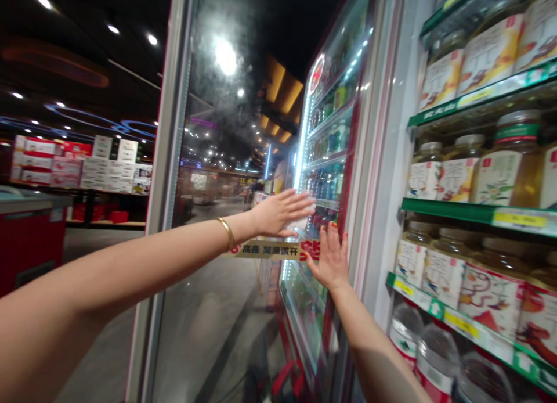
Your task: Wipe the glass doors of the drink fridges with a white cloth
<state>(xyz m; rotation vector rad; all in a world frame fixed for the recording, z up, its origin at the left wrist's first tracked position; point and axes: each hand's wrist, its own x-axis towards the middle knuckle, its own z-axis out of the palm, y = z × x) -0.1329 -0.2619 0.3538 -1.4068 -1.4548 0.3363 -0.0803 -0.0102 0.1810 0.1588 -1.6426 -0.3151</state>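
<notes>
The left hand point(278, 212), a gold bangle point(225, 232) at its wrist, and the right hand point(328, 258) are spread open and apart, holding nothing, the right just below the left. Both reach to the glass door point(226, 310) of a drinks cooler. The right looks pressed flat on it; whether the left fingertips touch cannot be told. A yellow printed strip point(265, 249) crosses the glass just beside them. Further in, the drink bottles point(326, 182) are too blurred to read. To the right, labelled jars point(496, 165) stand on green-edged shelves point(478, 211), with the lowest bottles point(435, 362) cut off by the frame. Far left, red-and-white cartons point(82, 165) are stacked.
</notes>
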